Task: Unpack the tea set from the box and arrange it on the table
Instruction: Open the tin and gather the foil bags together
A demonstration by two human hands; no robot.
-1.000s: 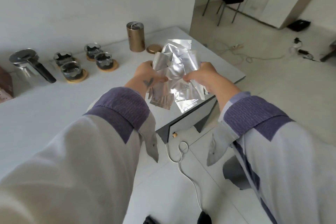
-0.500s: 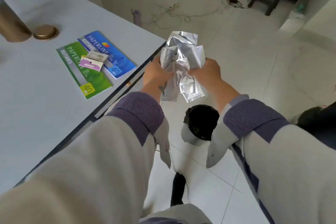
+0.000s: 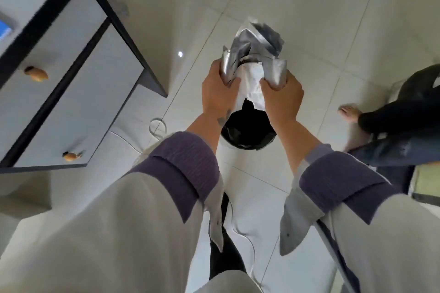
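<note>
While the foil [image 3: 256, 52] is bunched between both fists above the bin [image 3: 247, 133], it should be crushed tighter and dropped straight into the black opening. Left hand [image 3: 220, 89] and right hand [image 3: 282, 95] each grip a crumpled end. Nearby on the floor: cable [image 3: 156, 126], desk drawers [image 3: 78, 93].

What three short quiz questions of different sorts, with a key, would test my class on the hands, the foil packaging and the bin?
1. True or false: only the right hand grips the crumpled foil packaging.
2. What stands on the floor below both hands?
A. black-lined bin
B. teapot
C. chair
3. Fill in: the left hand grips the foil's ___ side.

Key: 1 false; 2 A; 3 left.
</note>
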